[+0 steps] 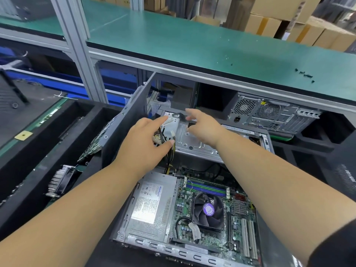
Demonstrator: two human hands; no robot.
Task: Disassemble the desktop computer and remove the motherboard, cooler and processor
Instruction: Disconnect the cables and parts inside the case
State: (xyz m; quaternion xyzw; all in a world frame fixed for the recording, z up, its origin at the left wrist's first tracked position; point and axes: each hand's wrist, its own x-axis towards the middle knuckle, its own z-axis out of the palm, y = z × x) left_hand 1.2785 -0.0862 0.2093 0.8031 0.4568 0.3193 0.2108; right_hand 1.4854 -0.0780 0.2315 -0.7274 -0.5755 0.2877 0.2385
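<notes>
The open desktop case [134,241] lies on its side in front of me. Inside it the motherboard [238,224] carries the cooler fan [209,211] with a purple hub, beside the silver power supply [152,205]. Both hands reach over the metal drive cage [192,141] at the case's far end. My left hand [144,139] grips a bundle of wires with white connectors [157,140], its index finger stretched toward another white connector [168,121]. My right hand [204,128] pinches a black cable connector [181,115] at the cage's top edge. The processor is hidden under the cooler.
The dark side panel [123,130] stands upright to the left of my hands. A loose finned cooler [61,182] and circuit boards [92,145] lie in black foam trays on the left. Another computer [269,114] sits under the green shelf [192,45], which holds small screws [305,75].
</notes>
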